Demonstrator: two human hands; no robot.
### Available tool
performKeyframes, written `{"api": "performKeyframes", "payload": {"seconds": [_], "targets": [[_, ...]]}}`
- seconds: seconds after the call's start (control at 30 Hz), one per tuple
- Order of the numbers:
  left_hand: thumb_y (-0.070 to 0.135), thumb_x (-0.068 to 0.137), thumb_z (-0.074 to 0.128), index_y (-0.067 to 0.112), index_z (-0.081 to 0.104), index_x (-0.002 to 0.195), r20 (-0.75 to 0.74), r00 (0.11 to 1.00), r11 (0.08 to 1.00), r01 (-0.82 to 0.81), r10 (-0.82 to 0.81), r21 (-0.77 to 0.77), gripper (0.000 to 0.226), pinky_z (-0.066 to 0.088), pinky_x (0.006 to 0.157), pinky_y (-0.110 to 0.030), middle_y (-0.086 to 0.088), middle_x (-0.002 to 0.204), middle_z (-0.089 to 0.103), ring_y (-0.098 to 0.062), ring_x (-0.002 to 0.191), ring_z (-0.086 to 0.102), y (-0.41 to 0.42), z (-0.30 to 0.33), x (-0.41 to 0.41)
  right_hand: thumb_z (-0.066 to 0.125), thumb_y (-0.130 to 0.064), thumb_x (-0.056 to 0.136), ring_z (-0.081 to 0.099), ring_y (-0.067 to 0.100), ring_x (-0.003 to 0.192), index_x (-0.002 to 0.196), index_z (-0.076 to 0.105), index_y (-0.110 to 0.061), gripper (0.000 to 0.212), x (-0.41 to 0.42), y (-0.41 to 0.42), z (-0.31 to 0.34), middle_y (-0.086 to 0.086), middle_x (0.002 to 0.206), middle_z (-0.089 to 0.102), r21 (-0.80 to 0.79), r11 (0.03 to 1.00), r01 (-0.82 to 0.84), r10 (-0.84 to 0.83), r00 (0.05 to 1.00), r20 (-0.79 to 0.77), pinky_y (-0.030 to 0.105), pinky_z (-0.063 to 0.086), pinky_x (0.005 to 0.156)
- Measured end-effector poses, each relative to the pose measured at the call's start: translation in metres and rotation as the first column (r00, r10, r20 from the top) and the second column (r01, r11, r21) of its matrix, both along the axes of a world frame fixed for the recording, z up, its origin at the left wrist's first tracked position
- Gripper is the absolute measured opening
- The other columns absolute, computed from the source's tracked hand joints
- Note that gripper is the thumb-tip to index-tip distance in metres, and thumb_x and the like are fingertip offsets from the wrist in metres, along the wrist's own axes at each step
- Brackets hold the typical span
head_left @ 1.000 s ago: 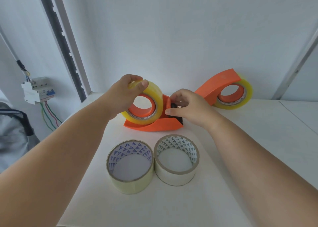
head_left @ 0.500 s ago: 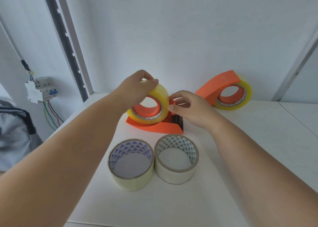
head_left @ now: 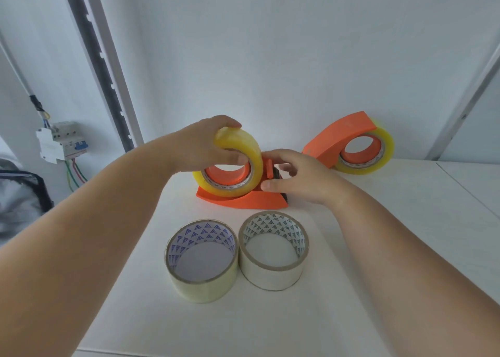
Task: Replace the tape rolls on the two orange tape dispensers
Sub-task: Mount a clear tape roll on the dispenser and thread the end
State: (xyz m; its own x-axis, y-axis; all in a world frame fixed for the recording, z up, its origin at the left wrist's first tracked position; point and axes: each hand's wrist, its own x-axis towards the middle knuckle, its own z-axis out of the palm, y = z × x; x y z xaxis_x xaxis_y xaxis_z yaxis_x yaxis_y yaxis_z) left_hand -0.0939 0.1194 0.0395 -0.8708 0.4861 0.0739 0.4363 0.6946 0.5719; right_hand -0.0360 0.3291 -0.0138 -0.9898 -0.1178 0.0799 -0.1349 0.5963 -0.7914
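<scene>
Bright, even, cool daylight fills the view, with no harsh glare anywhere. Soft, faint shadows sit under the two loose tape rolls (head_left: 201,262) on the white table (head_left: 378,289). The yellow tape roll (head_left: 235,151) glows translucent. Wide-angle bending curves the wall rail (head_left: 97,67) at left, and both forearms balloon near the bottom corners. Focus is slightly soft throughout.

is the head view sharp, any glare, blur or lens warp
Head view: soft, even light, no hard glare; faint shadows under the two spare rolls; slight blur on the right hand; wide-angle warp leans the wall rail and swells the forearms at the edges.
</scene>
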Motion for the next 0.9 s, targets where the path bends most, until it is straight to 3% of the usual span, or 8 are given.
{"api": "performKeyframes", "payload": {"seconds": [0.1, 0.23, 0.37, 0.47, 0.57, 0.67, 0.77, 0.9], "targets": [[0.036, 0.081, 0.070, 0.030, 0.047, 0.133, -0.180, 0.983, 0.999, 0.033, -0.040, -0.040, 0.057, 0.030, 0.091, -0.023, 0.007, 0.128, 0.042, -0.010, 0.115, 0.041, 0.003, 0.000, 0.000, 0.078, -0.022, 0.075, 0.051, 0.009, 0.118, 0.127, 0.052, -0.034, 0.060, -0.004, 0.002, -0.003, -0.017, 0.125, 0.055, -0.038, 0.999, -0.024, 0.025, 0.999, 0.027, 0.019, 0.038, 0.092], [0.033, 0.085, 0.066, 0.027, 0.047, 0.137, -0.274, 0.955, 0.981, 0.067, -0.116, -0.181, 0.056, 0.029, 0.094, -0.026, 0.006, 0.132, 0.041, -0.017, 0.125, 0.032, 0.016, 0.004, 0.005, 0.073, -0.023, 0.080, 0.057, 0.006, 0.105, 0.115, 0.058, -0.036, 0.040, -0.007, -0.001, -0.004, -0.017, 0.117, 0.059, -0.016, 1.000, 0.022, -0.023, 0.999, -0.036, 0.014, 0.042, 0.081], [0.028, 0.088, 0.060, 0.026, 0.044, 0.139, -0.336, 0.915, 0.915, 0.080, -0.225, -0.396, 0.054, 0.033, 0.100, -0.034, 0.008, 0.133, 0.042, -0.020, 0.124, 0.030, 0.030, 0.008, 0.009, 0.079, -0.022, 0.073, 0.060, 0.011, 0.102, 0.114, 0.050, -0.039, 0.054, -0.010, -0.001, -0.004, -0.011, 0.117, 0.058, -0.076, 0.994, 0.073, -0.076, 0.996, -0.048, 0.030, 0.049, 0.089], [0.030, 0.088, 0.058, 0.027, 0.052, 0.133, -0.368, 0.880, 0.855, 0.078, -0.301, -0.513, 0.045, 0.036, 0.100, -0.035, 0.008, 0.130, 0.046, -0.020, 0.119, 0.035, 0.040, 0.008, 0.009, 0.079, -0.020, 0.073, 0.061, 0.012, 0.104, 0.112, 0.054, -0.034, 0.049, -0.011, -0.002, -0.004, -0.008, 0.117, 0.061, -0.100, 0.994, 0.053, -0.058, 0.997, -0.046, 0.031, 0.050, 0.091], [0.032, 0.085, 0.061, 0.027, 0.052, 0.131, -0.407, 0.849, 0.836, 0.071, -0.338, -0.545, 0.048, 0.039, 0.098, -0.033, 0.006, 0.128, 0.052, -0.019, 0.117, 0.040, 0.046, 0.007, 0.006, 0.074, -0.022, 0.078, 0.063, 0.011, 0.102, 0.106, 0.062, -0.027, 0.031, -0.011, -0.002, -0.002, -0.003, 0.113, 0.066, -0.163, 0.986, 0.025, -0.033, 0.998, -0.047, 0.031, 0.049, 0.092], [0.025, 0.083, 0.064, 0.026, 0.036, 0.142, -0.403, 0.858, 0.860, 0.081, -0.317, -0.504, 0.065, 0.035, 0.090, -0.025, 0.007, 0.131, 0.053, -0.015, 0.122, 0.040, 0.049, 0.007, 0.005, 0.064, -0.017, 0.087, 0.065, 0.009, 0.081, 0.102, 0.067, -0.017, 0.015, -0.008, -0.002, 0.002, 0.003, 0.096, 0.072, -0.240, 0.971, 0.018, -0.028, 0.999, -0.039, 0.029, 0.049, 0.087], [0.020, 0.081, 0.065, 0.025, 0.029, 0.144, -0.407, 0.854, 0.860, 0.086, -0.324, -0.504, 0.073, 0.032, 0.083, -0.022, 0.006, 0.127, 0.055, -0.015, 0.121, 0.042, 0.051, 0.005, 0.007, 0.060, -0.018, 0.090, 0.064, 0.005, 0.073, 0.093, 0.068, -0.016, 0.009, -0.009, -0.005, 0.001, -0.011, 0.074, 0.068, -0.191, 0.980, 0.055, -0.077, 0.991, -0.112, 0.022, 0.048, 0.079], [0.018, 0.080, 0.062, 0.020, 0.043, 0.131, -0.449, 0.816, 0.818, 0.048, -0.363, -0.573, 0.054, 0.037, 0.076, -0.027, 0.002, 0.108, 0.058, -0.018, 0.107, 0.047, 0.056, 0.002, 0.009, 0.054, -0.005, 0.084, 0.063, 0.002, 0.068, 0.084, 0.065, -0.014, 0.014, -0.010, -0.010, 0.001, -0.003, 0.082, 0.070, -0.101, 0.989, 0.105, -0.123, 0.973, -0.195, 0.014, 0.046, 0.067]]}}
